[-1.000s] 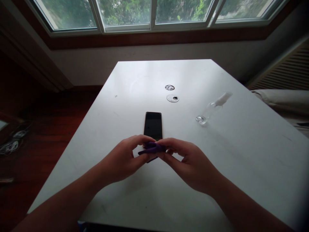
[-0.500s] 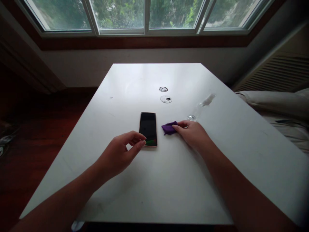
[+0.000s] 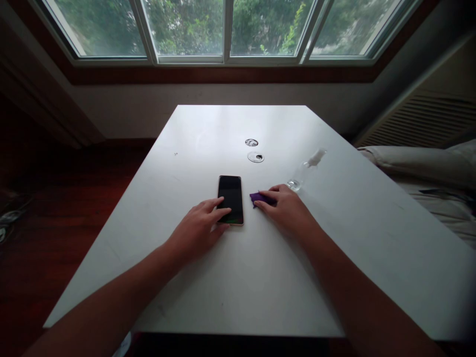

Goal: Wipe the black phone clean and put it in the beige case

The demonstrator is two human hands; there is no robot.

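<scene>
A smartphone (image 3: 231, 193) with a dark screen lies face up on the white table (image 3: 290, 277). My left hand (image 3: 201, 220) rests at its lower left, fingers spread, with fingertips over the screen and the thumb by the bottom edge. To the right of the phone, my right hand (image 3: 284, 204) grips a folded purple cloth (image 3: 262, 199) between thumb and fingers, close to the tabletop. Part of the cloth is hidden under the fingers. Just beyond that hand a clear spray bottle (image 3: 305, 171) lies on its side.
Two round fittings, a hole (image 3: 252, 143) and a cover (image 3: 256, 157), sit in the table behind the phone. A window (image 3: 226, 59) is beyond the far edge. Pale fabric padding (image 3: 416, 161) lies to the right, and a reddish wooden floor (image 3: 74, 198) to the left.
My left hand has opened from a near pinch and spread its fingers onto the phone. My right hand has shifted slightly left and covers more of the purple cloth. The view has tilted slightly.
</scene>
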